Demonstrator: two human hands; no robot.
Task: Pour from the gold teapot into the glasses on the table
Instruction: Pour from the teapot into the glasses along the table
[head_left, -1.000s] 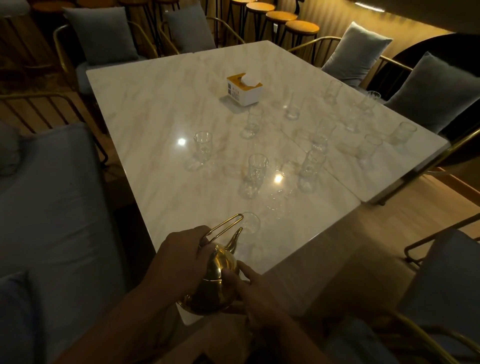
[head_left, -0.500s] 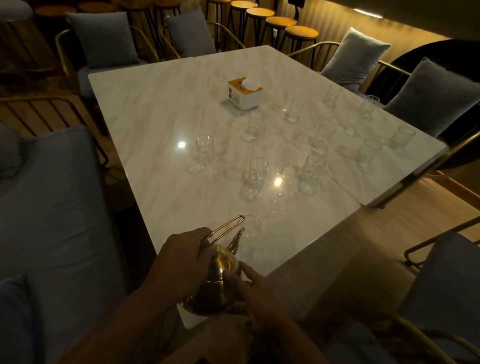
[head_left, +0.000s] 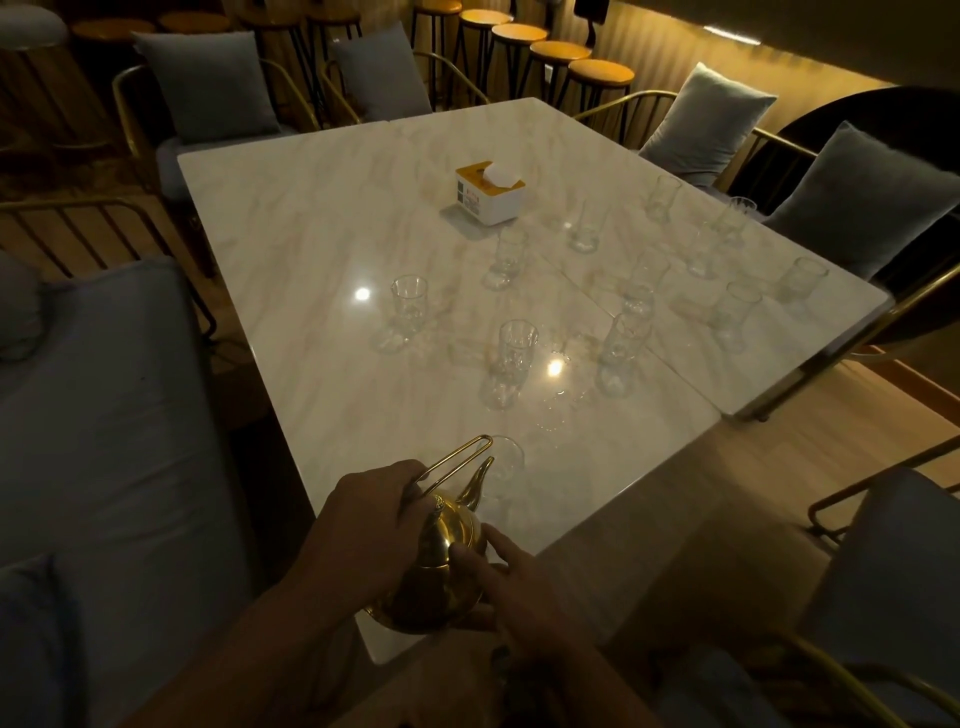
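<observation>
The gold teapot (head_left: 441, 566) is over the near corner of the white marble table (head_left: 311, 218). My left hand (head_left: 358, 525) grips its wire handle, and my right hand (head_left: 498, 577) rests fingers against the pot's right side and base. Its spout points at a clear glass (head_left: 506, 460) just beyond it. Several more clear glasses stand farther out, among them one in the middle (head_left: 511, 358), one to its left (head_left: 405, 306) and one to its right (head_left: 623, 348). The dim light hides whether any glass holds liquid.
A white and yellow tissue box (head_left: 491, 192) sits near the table's far middle. A grey sofa (head_left: 104, 441) runs along the left. Cushioned gold-frame chairs (head_left: 857, 197) ring the far and right sides, with round stools (head_left: 566, 57) behind.
Both hands and the teapot hold nearly the same pose; the view shifted slightly.
</observation>
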